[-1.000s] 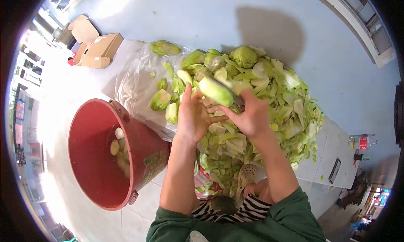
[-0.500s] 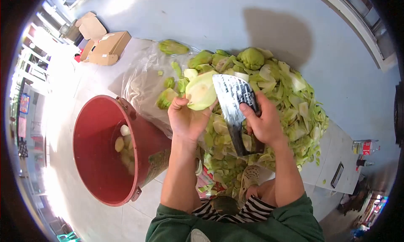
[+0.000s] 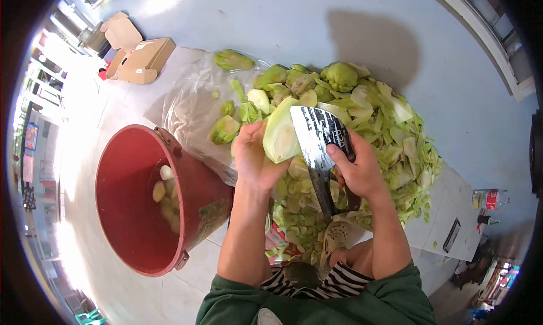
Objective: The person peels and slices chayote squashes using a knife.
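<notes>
Held in my left hand [image 3: 253, 155] is a chayote half [image 3: 281, 134], pale green with its cut face showing. My right hand [image 3: 362, 165] grips a cleaver [image 3: 318, 134] with a dark, worn coating on its broad blade; the blade's edge is close beside the chayote, and I cannot tell whether they touch. Below the blade hangs the black handle, partly covered by my fingers. Behind and under both hands spreads a heap of green peelings [image 3: 390, 149], with whole chayotes [image 3: 340, 77] along its far side.
A red bucket [image 3: 121, 234] with several peeled pieces inside stands at my left. Clear plastic sheeting [image 3: 189, 107] lies behind it, near an opened cardboard box [image 3: 144, 60]. To the right are a bottle [image 3: 491, 199] and a phone [image 3: 452, 235]. My clog [image 3: 335, 240] is beside the peelings.
My left hand has turned the chayote half more upright and shifted it slightly right. The cleaver has dropped a little and moved slightly right with my right hand.
</notes>
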Available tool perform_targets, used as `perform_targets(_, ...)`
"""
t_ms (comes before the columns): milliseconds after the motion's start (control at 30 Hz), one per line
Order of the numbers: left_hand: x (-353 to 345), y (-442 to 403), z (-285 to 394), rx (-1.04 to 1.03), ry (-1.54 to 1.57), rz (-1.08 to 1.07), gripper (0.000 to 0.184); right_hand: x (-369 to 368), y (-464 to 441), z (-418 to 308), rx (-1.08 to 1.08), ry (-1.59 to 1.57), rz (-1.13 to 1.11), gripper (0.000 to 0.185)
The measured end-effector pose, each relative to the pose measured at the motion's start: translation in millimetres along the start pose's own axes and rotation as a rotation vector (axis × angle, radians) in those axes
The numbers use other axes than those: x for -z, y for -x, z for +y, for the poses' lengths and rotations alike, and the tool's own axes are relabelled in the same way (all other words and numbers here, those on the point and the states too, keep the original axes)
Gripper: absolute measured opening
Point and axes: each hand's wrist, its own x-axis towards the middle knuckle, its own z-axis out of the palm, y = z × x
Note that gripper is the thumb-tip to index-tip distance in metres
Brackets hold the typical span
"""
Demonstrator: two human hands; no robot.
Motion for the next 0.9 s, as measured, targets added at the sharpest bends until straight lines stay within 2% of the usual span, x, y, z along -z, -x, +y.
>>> perform_targets(33, -3, -1, -3, -0.001, 0.0, 0.0, 0.05, 1, -1, 3, 0.049, 0.03, 0.016, 0.028)
perform_targets(100, -9, -8, -14, 0.022, -0.196, 0.348, 0.043, 3, -2, 9, 0.074, 0.09, 0.038, 0.031)
perform_targets(133, -8, -10, -17, 0.021, -0.275, 0.363, 0.042, 5, -2, 11, 0.05, 0.121, 0.043, 0.032)
perform_targets(367, -5, -8, -15, -0.148, -0.201, 0.156, 0.048, 12, 1, 13, 0.047, 0.103, 0.059, 0.032)
perform_targets(467, -8, -13, -16, -0.26, -0.289, 0.245, 0.052, 11, 3, 7, 0.024, 0.158, 0.05, 0.033)
perform_targets(567, -5, -15, -17, -0.29, -0.409, 0.243, 0.055, 11, 5, 8, 0.049, 0.136, 0.037, 0.034)
perform_targets(800, -3, -17, -20, -0.295, -0.423, 0.256, 0.054, 8, 9, 8, 0.111, 0.172, 0.062, 0.034)
perform_targets(900, -2, -16, -24, -0.263, -0.45, 0.193, 0.053, 3, 7, 5, 0.123, 0.15, 0.083, 0.034)
